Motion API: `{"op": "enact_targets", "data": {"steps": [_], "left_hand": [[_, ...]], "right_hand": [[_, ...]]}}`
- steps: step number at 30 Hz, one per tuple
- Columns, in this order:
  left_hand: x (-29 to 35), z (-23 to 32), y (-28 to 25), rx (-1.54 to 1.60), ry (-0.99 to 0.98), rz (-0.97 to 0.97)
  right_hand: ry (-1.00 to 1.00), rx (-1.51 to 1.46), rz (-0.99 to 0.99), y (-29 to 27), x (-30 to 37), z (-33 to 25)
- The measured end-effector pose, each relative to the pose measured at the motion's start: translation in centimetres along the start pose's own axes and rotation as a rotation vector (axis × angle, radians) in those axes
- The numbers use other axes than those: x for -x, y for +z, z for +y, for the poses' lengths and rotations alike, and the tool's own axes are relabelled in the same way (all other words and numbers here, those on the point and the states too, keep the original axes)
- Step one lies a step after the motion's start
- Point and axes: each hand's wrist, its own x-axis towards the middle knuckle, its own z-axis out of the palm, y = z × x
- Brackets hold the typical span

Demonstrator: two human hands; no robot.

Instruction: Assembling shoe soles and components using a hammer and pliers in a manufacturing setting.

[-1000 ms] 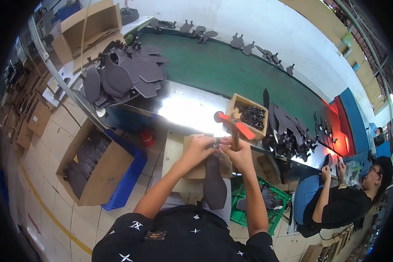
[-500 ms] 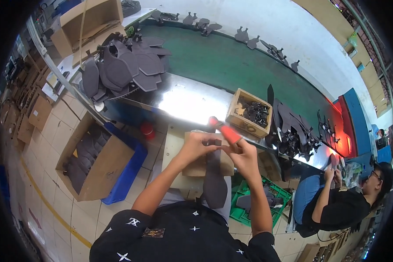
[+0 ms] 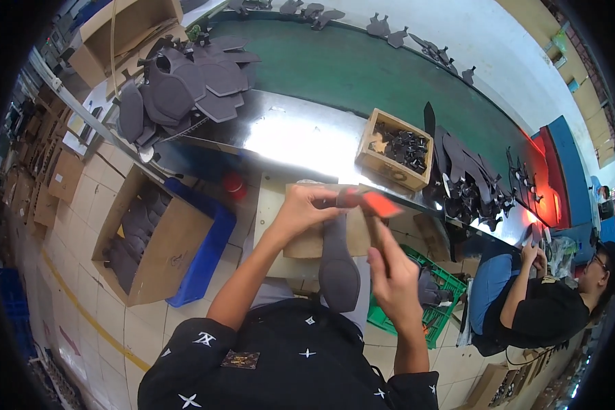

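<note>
My left hand pinches the narrow upper end of a dark grey sole-shaped piece, whose wide end hangs toward my lap. That pinched end rests over a tan block on a pale work stand. In my right hand is a hammer with a red head, blurred by motion. Its handle points toward my palm, and the head is beside my left fingertips. Whether the head touches the piece I cannot tell.
A wooden box of small black parts stands on the metal edge of the green belt. Grey pieces lie piled at left and right. A carton and a green crate flank me; a co-worker sits at right.
My right hand has moved down and right, and the hammer head has swung from upright-left to lie beside my left fingers. My left hand keeps its pinch. The view has shifted slightly.
</note>
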Motion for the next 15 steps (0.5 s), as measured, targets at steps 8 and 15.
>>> {"op": "enact_targets", "data": {"steps": [8,15], "left_hand": [[0.8,-1.8,0.0,-0.572,0.199,0.066],[0.7,-0.8,-0.3,-0.675,0.107,-0.039]], "right_hand": [[-0.069,0.03,0.072,2.6,1.0,3.2],[-0.19,0.141,0.291,-1.6,1.5,-1.6]]}}
